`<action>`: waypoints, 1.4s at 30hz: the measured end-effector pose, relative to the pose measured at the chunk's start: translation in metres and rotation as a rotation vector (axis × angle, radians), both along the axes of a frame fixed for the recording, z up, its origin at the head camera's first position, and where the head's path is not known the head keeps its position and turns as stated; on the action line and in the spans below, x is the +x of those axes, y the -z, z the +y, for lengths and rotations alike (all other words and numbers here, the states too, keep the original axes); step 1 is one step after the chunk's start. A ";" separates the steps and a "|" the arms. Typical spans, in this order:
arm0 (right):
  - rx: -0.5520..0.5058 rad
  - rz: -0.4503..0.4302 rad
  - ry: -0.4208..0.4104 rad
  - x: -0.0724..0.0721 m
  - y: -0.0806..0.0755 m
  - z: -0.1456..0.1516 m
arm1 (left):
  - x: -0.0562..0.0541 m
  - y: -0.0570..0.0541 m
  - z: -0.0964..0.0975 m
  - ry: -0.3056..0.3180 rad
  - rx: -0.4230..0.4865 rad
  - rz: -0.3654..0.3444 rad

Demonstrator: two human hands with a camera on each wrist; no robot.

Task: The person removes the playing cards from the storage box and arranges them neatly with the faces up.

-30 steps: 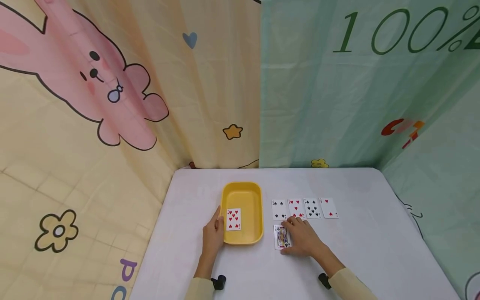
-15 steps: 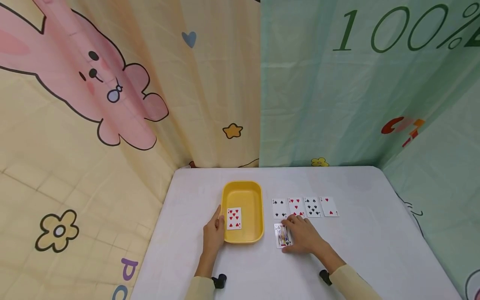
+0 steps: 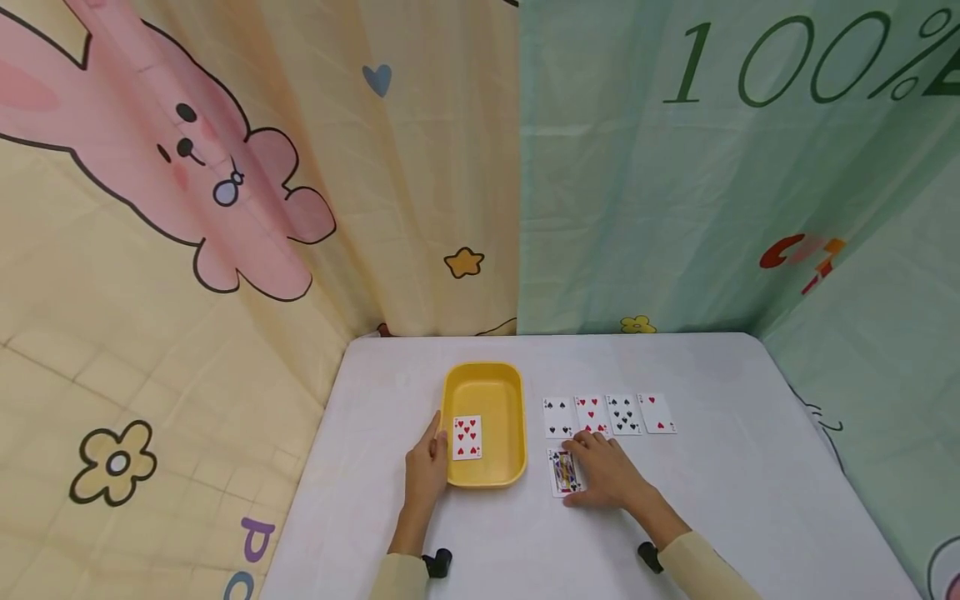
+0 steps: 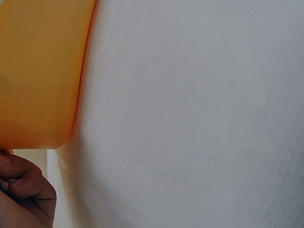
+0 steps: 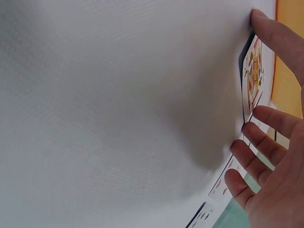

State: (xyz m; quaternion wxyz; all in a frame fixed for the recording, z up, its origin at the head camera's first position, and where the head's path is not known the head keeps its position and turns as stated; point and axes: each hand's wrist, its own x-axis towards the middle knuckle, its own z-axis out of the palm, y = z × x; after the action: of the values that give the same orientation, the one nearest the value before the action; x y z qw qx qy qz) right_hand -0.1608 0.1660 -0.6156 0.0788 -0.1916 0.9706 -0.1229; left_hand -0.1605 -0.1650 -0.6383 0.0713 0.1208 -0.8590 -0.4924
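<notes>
My left hand (image 3: 426,471) grips the left rim of a yellow plastic tray (image 3: 486,479) on the table. In the left wrist view its curled fingers (image 4: 26,175) show beside the tray's outer wall. A red hearts playing card (image 3: 467,437) lies face up inside the tray. To the right, my right hand (image 3: 603,473) holds a black-suit face card (image 3: 562,473) by its ends, thumb at the near edge, fingertips at the far one. In the right wrist view this card (image 5: 255,73) looks slightly bowed between thumb and fingers.
Beyond the right hand, a row of several face-up cards (image 3: 624,415), hearts and spades, lies on the white table (image 3: 720,500). The right fingers overlap the hearts card (image 3: 589,408) in the row. Printed curtains (image 3: 630,183) rise behind the table.
</notes>
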 end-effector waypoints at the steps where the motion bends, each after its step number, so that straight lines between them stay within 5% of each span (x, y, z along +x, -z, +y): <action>1: -0.009 0.000 -0.002 0.000 0.000 0.000 | 0.000 0.001 0.000 -0.004 -0.001 -0.004; 18: -0.134 -0.006 0.039 -0.008 -0.002 0.001 | -0.003 -0.001 -0.004 -0.006 -0.002 0.011; 27: -0.259 0.100 0.089 -0.031 -0.032 -0.009 | -0.003 -0.002 -0.007 -0.007 -0.004 0.016; 42: -0.292 0.194 -0.062 -0.076 -0.070 -0.078 | 0.002 0.001 -0.004 -0.001 0.028 0.001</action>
State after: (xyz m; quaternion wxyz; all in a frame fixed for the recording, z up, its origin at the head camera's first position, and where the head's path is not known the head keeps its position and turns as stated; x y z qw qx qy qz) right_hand -0.2364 0.0876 -0.5457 -0.0400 -0.2417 0.9390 -0.2413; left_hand -0.1581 -0.1690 -0.6396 0.0704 0.1221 -0.8519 -0.5043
